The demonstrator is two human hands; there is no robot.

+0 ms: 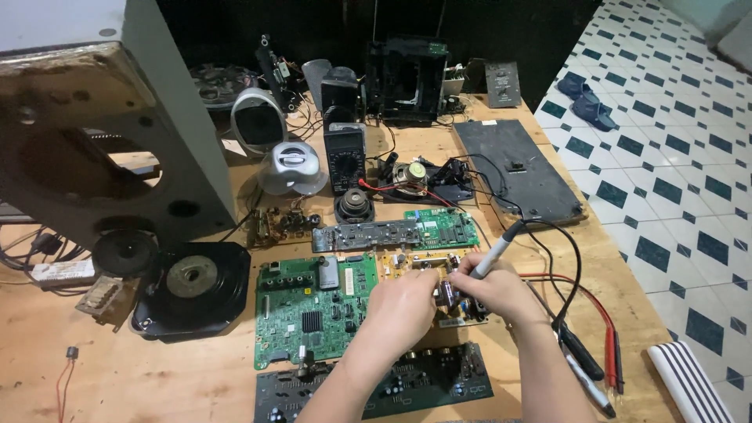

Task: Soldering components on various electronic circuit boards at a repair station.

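— Fingers of the left hand pinch narrow on a small component over the yellow board?
— Yes, steadying it. The right hand wraps a soldering iron pen-style, tip down at that spot, beside the green board on the table.

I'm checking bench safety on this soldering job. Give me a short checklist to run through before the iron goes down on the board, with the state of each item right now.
1. Right hand grips the soldering iron by its handle: ok.
2. Left hand steadies the small part on the yellow board: ok.
3. Iron's tip clear of the left fingers: cannot tell, hands hide it.
4. Iron's cord free of the red probes: not ok, they cross.
5. Green board lying flat beside the work: ok.
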